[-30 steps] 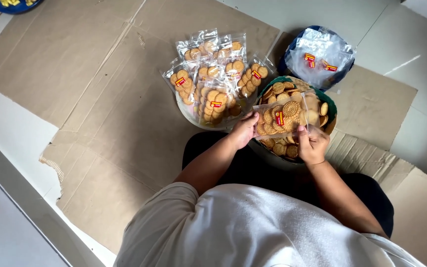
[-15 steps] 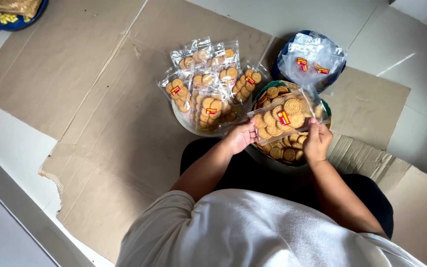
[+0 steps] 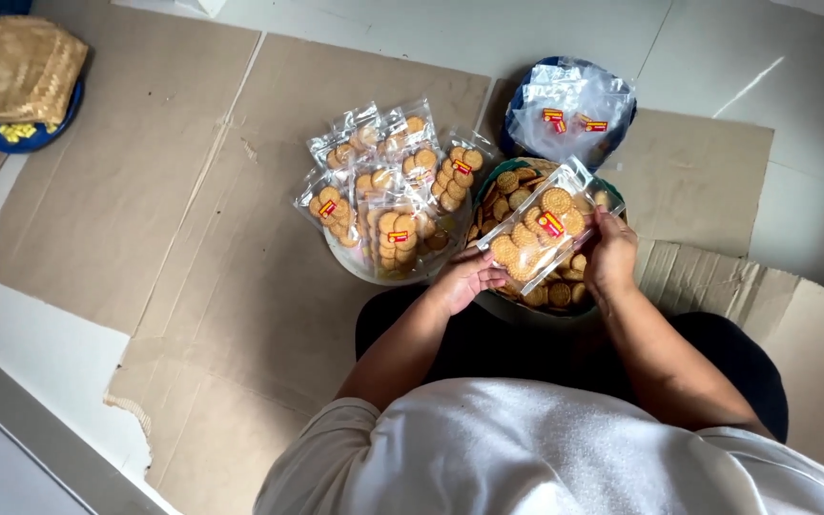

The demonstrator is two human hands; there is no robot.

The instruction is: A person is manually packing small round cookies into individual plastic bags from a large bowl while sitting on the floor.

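Both hands are on one clear packet of biscuits (image 3: 544, 232), held tilted just above the green bowl of loose biscuits (image 3: 526, 286). The left hand (image 3: 464, 277) grips the packet's lower left end, fingers curled around its edge. The right hand (image 3: 610, 256) pinches the packet's right side, fingertips pressed on the plastic. The packet carries round golden biscuits and a small red and yellow label. Just left of the bowl, a pile of filled packets (image 3: 388, 195) fans out over a pale dish. Beyond the bowl sits a dark blue basin of empty clear bags (image 3: 572, 110). Everything rests on flattened cardboard (image 3: 145, 191) laid over the floor. Far off at top left, a woven lid (image 3: 16, 67) covers a blue dish.
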